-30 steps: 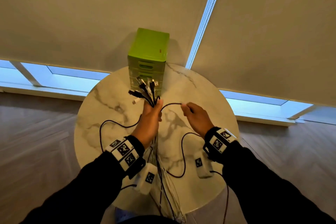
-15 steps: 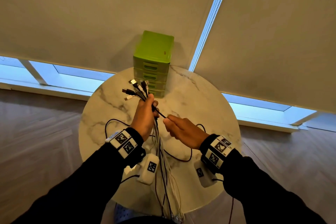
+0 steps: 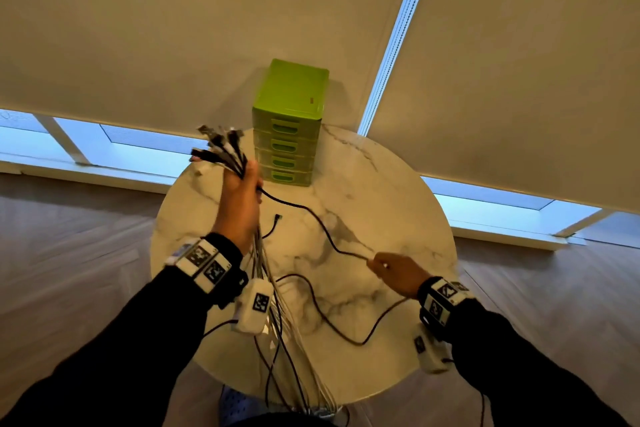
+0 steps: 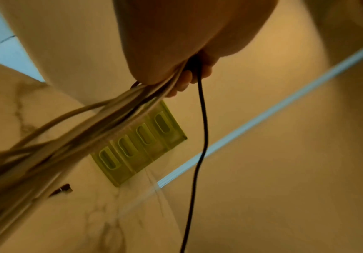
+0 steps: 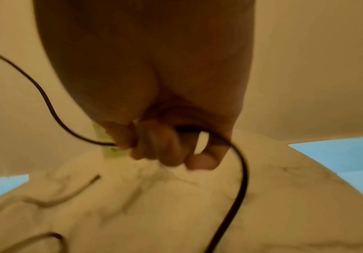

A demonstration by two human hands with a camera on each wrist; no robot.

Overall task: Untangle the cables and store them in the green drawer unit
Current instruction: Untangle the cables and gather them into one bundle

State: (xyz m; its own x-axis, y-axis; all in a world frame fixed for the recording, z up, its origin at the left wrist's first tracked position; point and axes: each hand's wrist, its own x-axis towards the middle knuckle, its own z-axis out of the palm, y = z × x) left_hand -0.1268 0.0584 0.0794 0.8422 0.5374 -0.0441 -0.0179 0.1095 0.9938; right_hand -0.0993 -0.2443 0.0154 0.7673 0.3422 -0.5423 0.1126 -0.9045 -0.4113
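My left hand (image 3: 242,191) is raised above the table and grips a bundle of cables (image 3: 221,152), plugs fanning out above the fist and white and black strands (image 4: 72,133) hanging down past the table edge. One black cable (image 3: 311,215) runs from that fist down to my right hand (image 3: 391,269), which pinches it low over the right side of the table; in the right wrist view the black cable (image 5: 239,171) passes through the curled fingers. The green drawer unit (image 3: 289,121) stands at the table's far edge, drawers closed.
The round marble table (image 3: 398,204) carries a loose black cable loop (image 3: 332,322) and a free plug end (image 3: 277,218). Beige roller blinds (image 3: 173,28) hang behind the drawer unit, with low windows and wooden floor on both sides.
My left hand rose and moved left with the bundle. My right hand slid right and toward me along the black cable, drawing it out of the bundle.
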